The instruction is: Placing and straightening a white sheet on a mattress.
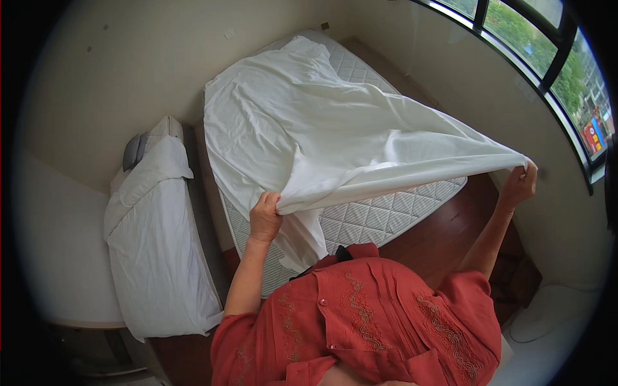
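A white sheet (338,111) lies rumpled over a quilted mattress (367,219), covering most of its far and left parts. My left hand (265,217) is closed around one part of the sheet's near edge. Far out to the right, my right hand (520,186) grips another part, holding it beyond the mattress side. Between the two hands the edge is stretched and raised above the mattress. A loose end of the sheet hangs below my left hand. Bare quilting shows along the near side and at the far right corner.
Left of the mattress stands a narrow bed with a white duvet (154,251) and dark grey cushions (134,152). A window (536,43) runs along the right wall. Reddish-brown floor (444,222) shows between mattress and wall. A brown wooden piece of furniture (516,275) stands at the lower right.
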Motion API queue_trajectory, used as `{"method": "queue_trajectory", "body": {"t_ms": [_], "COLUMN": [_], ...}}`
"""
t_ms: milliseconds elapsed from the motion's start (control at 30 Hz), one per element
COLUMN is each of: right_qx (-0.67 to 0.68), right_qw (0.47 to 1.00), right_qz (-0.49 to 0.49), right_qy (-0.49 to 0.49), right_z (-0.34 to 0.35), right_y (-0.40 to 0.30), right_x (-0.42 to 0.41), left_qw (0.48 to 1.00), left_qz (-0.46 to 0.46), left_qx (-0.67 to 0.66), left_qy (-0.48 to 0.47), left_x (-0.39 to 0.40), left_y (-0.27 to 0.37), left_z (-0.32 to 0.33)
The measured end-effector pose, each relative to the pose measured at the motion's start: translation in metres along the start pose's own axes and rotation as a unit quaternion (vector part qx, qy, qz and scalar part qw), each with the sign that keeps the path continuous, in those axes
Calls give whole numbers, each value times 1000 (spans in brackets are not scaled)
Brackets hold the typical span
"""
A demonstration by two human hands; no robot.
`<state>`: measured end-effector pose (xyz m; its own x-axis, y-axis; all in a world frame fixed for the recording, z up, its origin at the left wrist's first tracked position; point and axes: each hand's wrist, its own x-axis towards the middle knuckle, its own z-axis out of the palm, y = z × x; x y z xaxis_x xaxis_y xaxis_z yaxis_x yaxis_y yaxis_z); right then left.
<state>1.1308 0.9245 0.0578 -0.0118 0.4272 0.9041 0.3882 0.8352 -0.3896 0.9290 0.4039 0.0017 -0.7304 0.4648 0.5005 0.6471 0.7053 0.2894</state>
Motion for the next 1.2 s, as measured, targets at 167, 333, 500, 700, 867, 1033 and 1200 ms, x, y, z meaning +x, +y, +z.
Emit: {"method": "queue_trajectory", "body": {"t_ms": [167,333,500,700,867,1033,1200], "right_qx": [-43,-24,7,35,16,276,152], "right_qw": [978,979,922,898,956,829,881], "right_qz": [58,83,45,-9,164,487,444], "right_qy": [-198,-182,-386,-438,-242,-14,-60], "right_z": [-11,-49,-38,-20,1,43,52], "right_y": [46,21,-19,-28,12,136,178], "right_x": [-103,-146,-133,-117,-92,-105,-45], "left_qw": [973,917,823,834,967,984,956], "left_qz": [-181,-374,-456,-342,-165,-147,-242], "left_qx": [139,123,-67,-224,34,6,138], "left_qy": [39,67,333,370,193,-104,-97], "left_x": [-93,-186,-192,-144,-145,-177,-204], "left_y": [-107,-182,-242,-203,-124,-41,-45], "left_z": [20,6,-4,-91,-167,-107,-68]}}
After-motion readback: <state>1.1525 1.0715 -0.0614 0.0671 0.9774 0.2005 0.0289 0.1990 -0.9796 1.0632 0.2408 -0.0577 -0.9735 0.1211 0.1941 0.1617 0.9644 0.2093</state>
